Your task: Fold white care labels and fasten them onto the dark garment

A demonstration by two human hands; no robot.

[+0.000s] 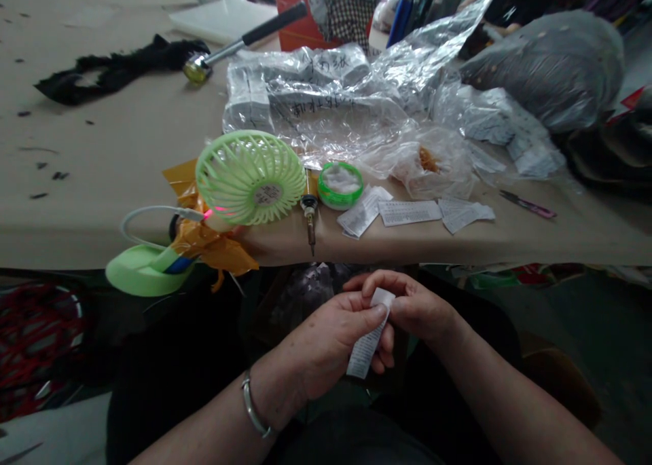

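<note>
Below the table's front edge, my left hand [326, 339] and my right hand [407, 305] meet over my lap and pinch the same small white printed label [367, 343]. The left thumb presses on the label's upper part; the right fingers close on its top end. The lower end of the label hangs free. A silver bangle [252, 407] circles my left wrist. Both hands are closed on the label.
On the beige table [102, 180] stand a green mini fan [249, 176] taped with amber tape, a soldering iron [310, 220], a green tin [340, 185], loose labels [407, 212], clear bags of labels [316, 98], a hammer [244, 41], black cloth [117, 68] and pink-handled snips [527, 206].
</note>
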